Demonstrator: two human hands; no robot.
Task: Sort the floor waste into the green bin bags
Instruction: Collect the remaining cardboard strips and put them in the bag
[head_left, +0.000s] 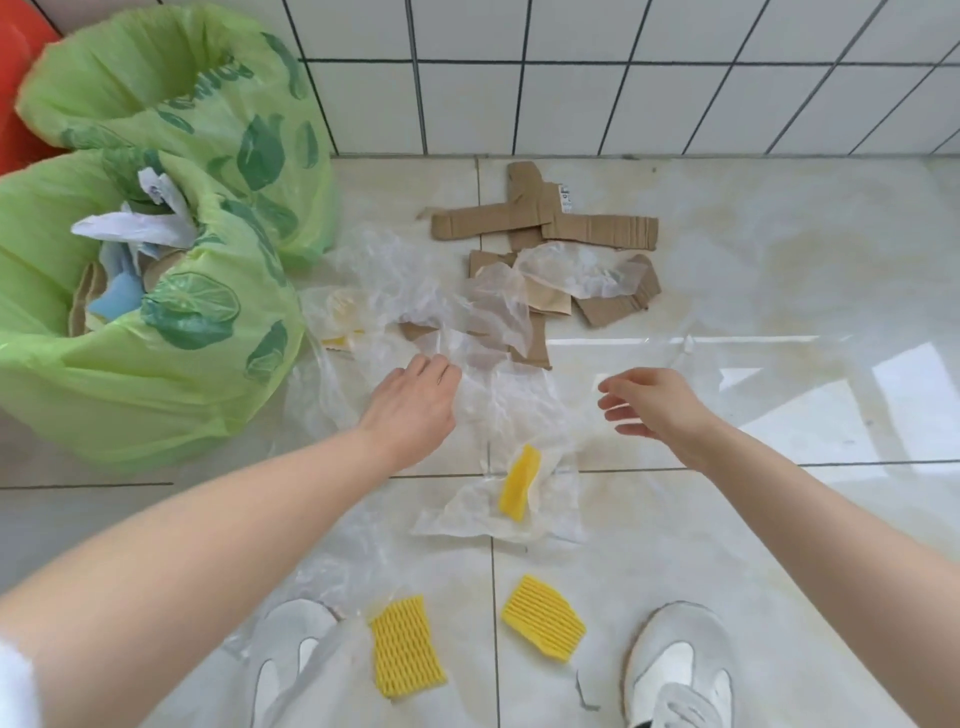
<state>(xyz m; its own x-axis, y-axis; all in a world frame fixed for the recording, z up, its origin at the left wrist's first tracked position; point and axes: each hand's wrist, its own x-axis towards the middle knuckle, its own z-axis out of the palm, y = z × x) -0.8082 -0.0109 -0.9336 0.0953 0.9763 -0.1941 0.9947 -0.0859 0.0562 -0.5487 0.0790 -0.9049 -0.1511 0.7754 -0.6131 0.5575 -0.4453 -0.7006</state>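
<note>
Left hand (415, 395) reached onto crumpled clear plastic film (441, 312), fingertips hidden; grasp could not be told. Right hand (649, 402) hovered released, holding nothing. Film lay just beyond left hand, right of leaf-printed green bin bags (156, 364). Step judged: plastic pickup. Next: pinch, lift, carry left.

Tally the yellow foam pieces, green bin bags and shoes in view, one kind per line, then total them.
Yellow foam pieces: 4, namely one by the left shoe, one by the right shoe, one on clear plastic, one under plastic near the bags
Green bin bags: 2
Shoes: 2
Total: 8
</note>
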